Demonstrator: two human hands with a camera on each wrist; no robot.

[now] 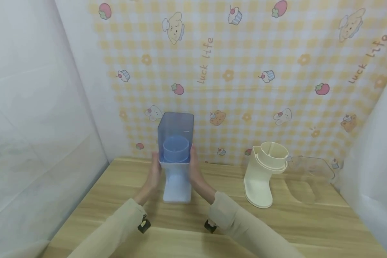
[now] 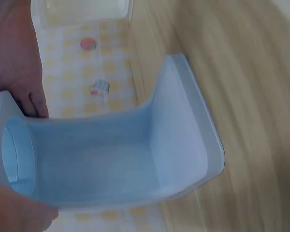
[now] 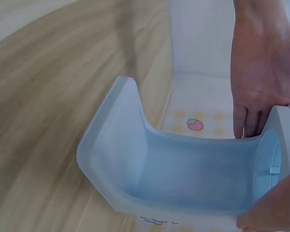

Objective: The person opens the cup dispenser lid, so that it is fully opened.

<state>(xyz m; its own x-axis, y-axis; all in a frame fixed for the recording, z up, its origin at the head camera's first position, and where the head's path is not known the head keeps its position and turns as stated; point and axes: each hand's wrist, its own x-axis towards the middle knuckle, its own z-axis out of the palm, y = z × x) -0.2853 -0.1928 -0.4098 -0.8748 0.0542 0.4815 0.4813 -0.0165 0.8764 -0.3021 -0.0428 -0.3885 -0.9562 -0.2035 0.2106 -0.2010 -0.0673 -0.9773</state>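
A light blue dispenser [image 1: 177, 182] stands upright near the back of the table. It has a curved column and a flat foot, with a translucent blue bin [image 1: 176, 123] on top and a round collar showing through it. My left hand [image 1: 154, 173] holds one side of it at the height of the collar, while my right hand [image 1: 196, 172] holds the opposite side. In both wrist views the fingers reach behind the column just below the top. Whether the foot touches the table I cannot tell.
To the right stands a cream dispenser base [image 1: 258, 182] with a round collar on top. Beside it is a clear, see-through container [image 1: 313, 172]. A checked, cartoon-printed cloth [image 1: 245, 53] hangs behind the wooden table [image 1: 122, 179], with white sheets [image 1: 29, 107] at both sides.
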